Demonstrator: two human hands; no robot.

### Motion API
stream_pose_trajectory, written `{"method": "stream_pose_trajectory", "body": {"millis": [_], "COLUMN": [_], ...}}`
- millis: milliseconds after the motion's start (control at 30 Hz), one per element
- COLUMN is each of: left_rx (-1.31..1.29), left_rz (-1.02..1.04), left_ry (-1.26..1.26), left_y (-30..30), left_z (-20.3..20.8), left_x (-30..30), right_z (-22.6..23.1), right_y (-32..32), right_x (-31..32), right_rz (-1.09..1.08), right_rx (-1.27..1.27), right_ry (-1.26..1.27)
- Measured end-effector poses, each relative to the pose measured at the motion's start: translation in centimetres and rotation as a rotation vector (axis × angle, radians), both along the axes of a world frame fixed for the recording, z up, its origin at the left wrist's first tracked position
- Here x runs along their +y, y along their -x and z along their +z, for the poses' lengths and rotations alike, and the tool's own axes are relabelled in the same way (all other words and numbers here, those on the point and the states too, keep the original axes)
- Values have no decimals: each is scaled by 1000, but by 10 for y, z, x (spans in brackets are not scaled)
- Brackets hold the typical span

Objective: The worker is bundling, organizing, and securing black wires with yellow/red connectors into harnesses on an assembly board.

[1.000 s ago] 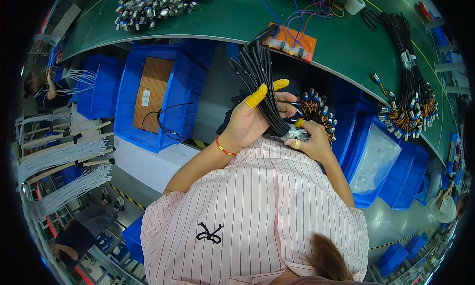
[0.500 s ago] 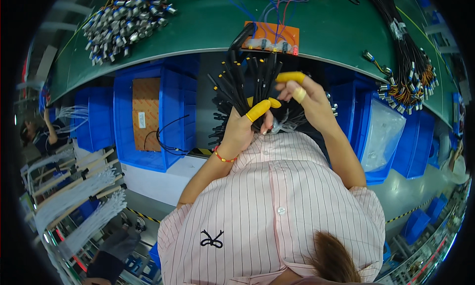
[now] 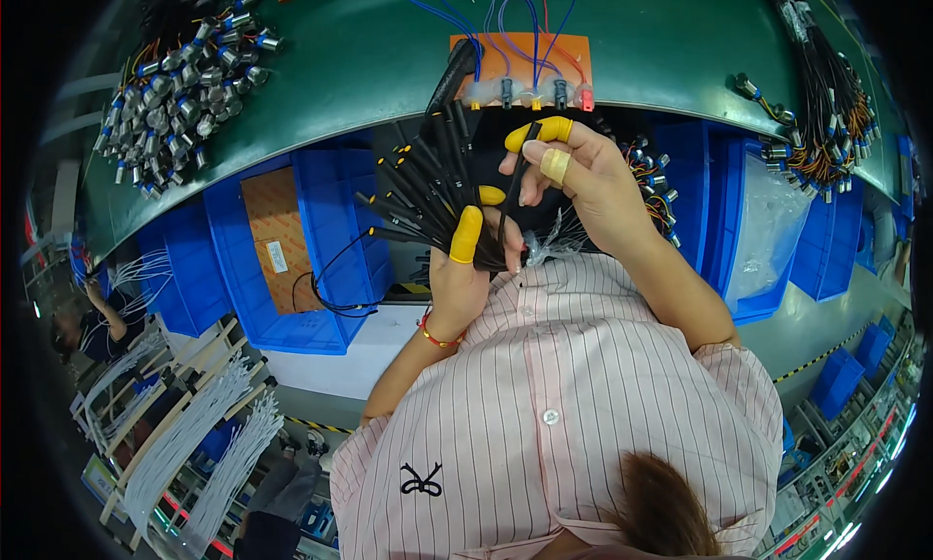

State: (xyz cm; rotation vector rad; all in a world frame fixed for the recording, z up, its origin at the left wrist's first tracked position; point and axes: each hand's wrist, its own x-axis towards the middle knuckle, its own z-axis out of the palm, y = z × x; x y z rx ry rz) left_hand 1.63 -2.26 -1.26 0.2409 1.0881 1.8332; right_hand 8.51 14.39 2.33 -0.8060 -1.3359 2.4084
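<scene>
My left hand (image 3: 461,280), with yellow finger cots on its thumb and a finger, is closed round a bundle of black cables (image 3: 423,176). Their tips fan out up and to the left, several with yellow ends. My right hand (image 3: 598,186) wears a yellow finger cot and a pale wrap on another finger. Between its fingertips it pinches a single black cable (image 3: 515,186), standing nearly upright beside the bundle. Just beyond, at the bench edge, an orange board (image 3: 578,52) carries black, red and yellow terminals with blue, purple and red wires.
Metal-capped cable connectors (image 3: 180,103) are heaped on the green bench (image 3: 369,64) at left. Another cable bundle (image 3: 826,103) hangs over its right edge. Blue bins (image 3: 335,239) stand below, one holding a cardboard box (image 3: 282,234). A co-worker (image 3: 97,307) is at far left.
My right hand has come nearer the orange board and now pinches one cable apart from the bundle. The bundle in my left hand leans more to the left. The whole view has shifted.
</scene>
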Motion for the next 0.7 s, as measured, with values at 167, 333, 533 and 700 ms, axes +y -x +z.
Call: {"method": "stream_pose_trajectory", "body": {"millis": [167,333,533,700], "left_rx": [-121,-137,-86,-105], "left_rz": [62,128,86,80], "left_ry": [17,55,115,135], "left_y": [1,3,7,7], "left_z": [2,5,2,6], "left_x": [5,12,10,11], "right_z": [-4,-7,-2,4], "right_y": [1,2,0,2], "right_x": [4,8,11,14], "right_rz": [-15,-48,-74,-74], "right_rx": [-27,-37,-55,-28], "right_ry": [97,143,223,347]}}
